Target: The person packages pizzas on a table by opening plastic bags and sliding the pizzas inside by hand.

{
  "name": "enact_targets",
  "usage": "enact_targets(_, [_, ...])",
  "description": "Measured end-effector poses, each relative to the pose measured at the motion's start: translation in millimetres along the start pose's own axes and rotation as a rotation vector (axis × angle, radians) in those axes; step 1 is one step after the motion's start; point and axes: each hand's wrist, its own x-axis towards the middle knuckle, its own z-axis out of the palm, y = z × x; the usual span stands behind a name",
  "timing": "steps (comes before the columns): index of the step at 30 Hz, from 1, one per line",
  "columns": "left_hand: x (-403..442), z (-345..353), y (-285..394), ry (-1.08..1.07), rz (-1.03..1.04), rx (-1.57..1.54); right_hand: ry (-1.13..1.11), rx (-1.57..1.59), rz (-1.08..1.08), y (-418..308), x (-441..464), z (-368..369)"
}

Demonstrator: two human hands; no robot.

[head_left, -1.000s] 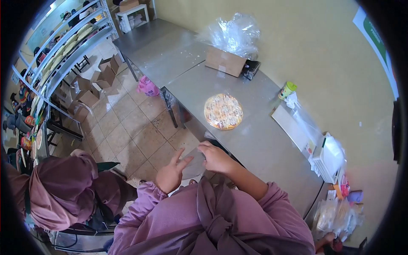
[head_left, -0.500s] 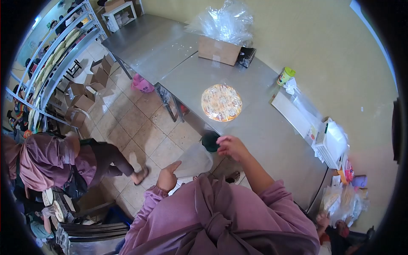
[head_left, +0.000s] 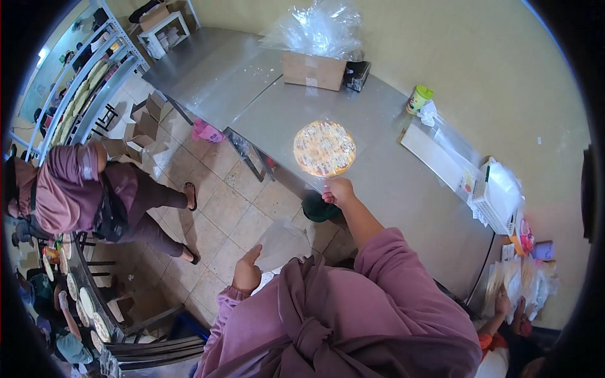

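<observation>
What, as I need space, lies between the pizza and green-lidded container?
Only bare metal tabletop shows between the pizza and container in the head view.

At lower centre, most fingers of the left hand (head_left: 247, 275) are hidden. Near the centre, whether the right hand (head_left: 340, 191) touches the pizza (head_left: 324, 148) is unclear. The table (head_left: 403, 211) partly covers a green object (head_left: 319, 208). The dark rim cuts into a co-worker (head_left: 72, 189) at far left, the bottom edge another person (head_left: 495, 343) at lower right. Upper left, dark items (head_left: 82, 60) are too small to tell.
</observation>
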Motion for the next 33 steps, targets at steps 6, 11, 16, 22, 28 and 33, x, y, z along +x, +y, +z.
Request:
enact_targets(6, [9,-5,-5,-0.042,-0.006,0.034,-0.080,0.461,-0.175,-9,-10,-53])
enact_targets(11, [30,-12,18,-0.025,-0.077,-0.102,-0.263,0.723,-0.392,12,-17,-171])
enact_targets(16, [57,-47,51,0.026,-0.210,-0.354,-0.249,1.000,-0.392,71,-73,-278])
enact_targets(22, [91,-84,121,0.133,-0.115,-0.403,-0.179,1.077,-0.339,118,-88,-307])
enact_targets(28, [131,-54,202,0.104,0.026,-0.413,-0.125,1.046,-0.369,101,-87,-297])
enact_targets(33, [168,10,254,0.009,0.110,-0.320,-0.143,1.195,-0.349,52,-69,-256])
